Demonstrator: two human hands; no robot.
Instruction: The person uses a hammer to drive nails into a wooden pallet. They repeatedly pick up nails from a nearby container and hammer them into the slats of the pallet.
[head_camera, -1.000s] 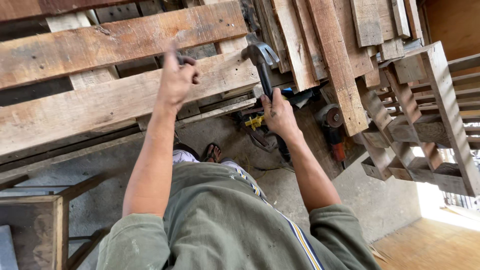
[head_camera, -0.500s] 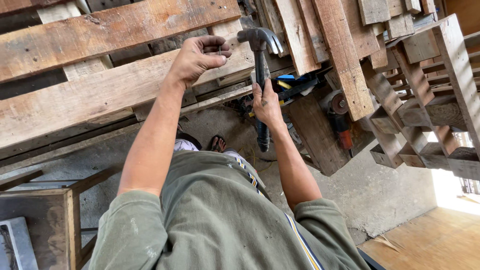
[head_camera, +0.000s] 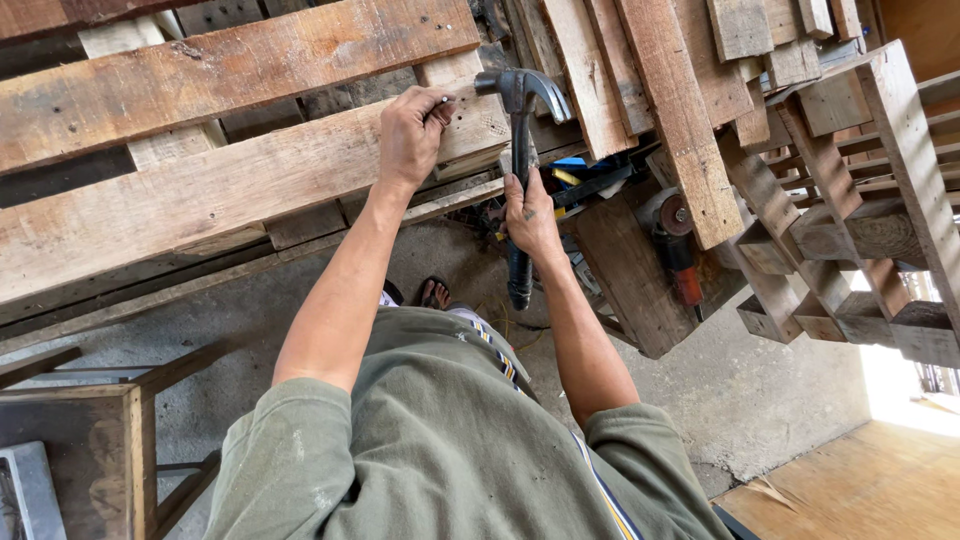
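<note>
My left hand (head_camera: 412, 132) pinches a small nail (head_camera: 444, 100) upright on the end of a worn pallet plank (head_camera: 220, 190). A dark claw hammer (head_camera: 519, 150) is gripped at mid-handle by my right hand (head_camera: 530, 215). Its steel head hovers just right of the nail, close above the plank's end. The hammer's black grip end hangs below my fist. Both forearms reach out from my olive-green shirt.
A second plank (head_camera: 230, 60) lies above the one I work on. Loose boards (head_camera: 670, 110) and stacked pallets (head_camera: 850, 220) crowd the right. An angle grinder (head_camera: 678, 245) and other tools lie on the concrete floor. A wooden stool (head_camera: 90, 450) stands at lower left.
My left hand has slid right along the plank to its end and now pinches a nail. The right hand has raised the hammer so its head is beside the nail.
</note>
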